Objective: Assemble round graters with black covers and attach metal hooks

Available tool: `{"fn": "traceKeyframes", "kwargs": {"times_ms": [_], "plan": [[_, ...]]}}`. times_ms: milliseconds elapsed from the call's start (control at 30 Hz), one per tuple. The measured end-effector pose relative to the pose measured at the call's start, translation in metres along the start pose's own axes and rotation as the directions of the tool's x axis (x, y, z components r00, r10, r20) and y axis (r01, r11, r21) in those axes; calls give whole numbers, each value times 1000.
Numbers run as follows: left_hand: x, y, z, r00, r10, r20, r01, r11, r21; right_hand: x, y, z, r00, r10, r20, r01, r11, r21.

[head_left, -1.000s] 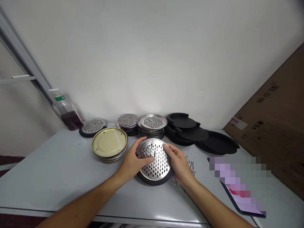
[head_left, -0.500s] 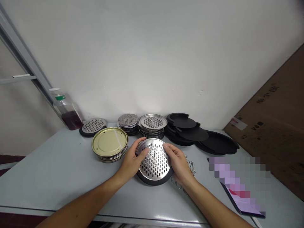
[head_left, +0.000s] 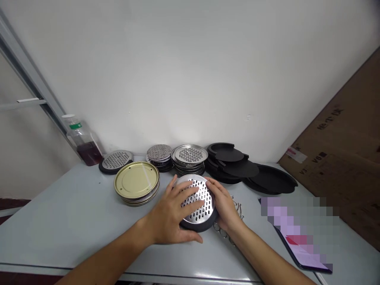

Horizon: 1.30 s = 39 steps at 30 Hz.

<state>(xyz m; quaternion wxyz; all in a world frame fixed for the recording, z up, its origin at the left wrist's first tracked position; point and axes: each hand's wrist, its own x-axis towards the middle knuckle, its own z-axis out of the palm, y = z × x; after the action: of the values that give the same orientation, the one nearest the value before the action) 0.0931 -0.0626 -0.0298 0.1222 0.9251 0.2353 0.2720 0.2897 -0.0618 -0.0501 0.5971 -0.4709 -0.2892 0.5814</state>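
From my remote station, through the head camera, I see the round silver metal grater disc [head_left: 203, 206] seated in a black ring-shaped base [head_left: 199, 227], tilted toward me at the middle of the pale grey counter [head_left: 74, 233]. I cannot tell whether the base touches the surface. My left hand [head_left: 168, 213] has its fingers spread apart over the disc's face, its thumb extended below the base. My right hand [head_left: 224, 206] is clamped on the right rim, thumb on the metal edge.

Just beside my right hand, partly behind it, lie thin silver metal rings [head_left: 223, 232]. To the left of my left hand stands a stack of round gold-coloured metal lids [head_left: 136, 180]. Behind the disc I see a stack of round silver perforated plates [head_left: 190, 154], with black round plastic trays [head_left: 234, 168] piled to their right.
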Motion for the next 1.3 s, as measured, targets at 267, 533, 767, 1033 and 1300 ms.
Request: {"fn": "traceKeyframes", "kwargs": {"times_ms": [267,533,767,1033,1300], "plan": [[1,4,6,999,5,52,-2,999,-50,0,1,0,999,-15,31,15,1000,-5],[5,-9,10,760,-629,-163,519,739,-430,-6,-4,2,995,-68,77,71,997,-44],[14,-4,-21,723,-690,-33,480,537,-694,-8,-9,3,982,25,188,-40,996,80],[12,-53,-120,468,-819,-333,294,499,-815,-13,-14,5,979,39,201,-41,999,4],[-27,-156,-170,10,-902,-432,259,419,-870,-12,-8,3,969,4,247,2,1000,-26]]}}
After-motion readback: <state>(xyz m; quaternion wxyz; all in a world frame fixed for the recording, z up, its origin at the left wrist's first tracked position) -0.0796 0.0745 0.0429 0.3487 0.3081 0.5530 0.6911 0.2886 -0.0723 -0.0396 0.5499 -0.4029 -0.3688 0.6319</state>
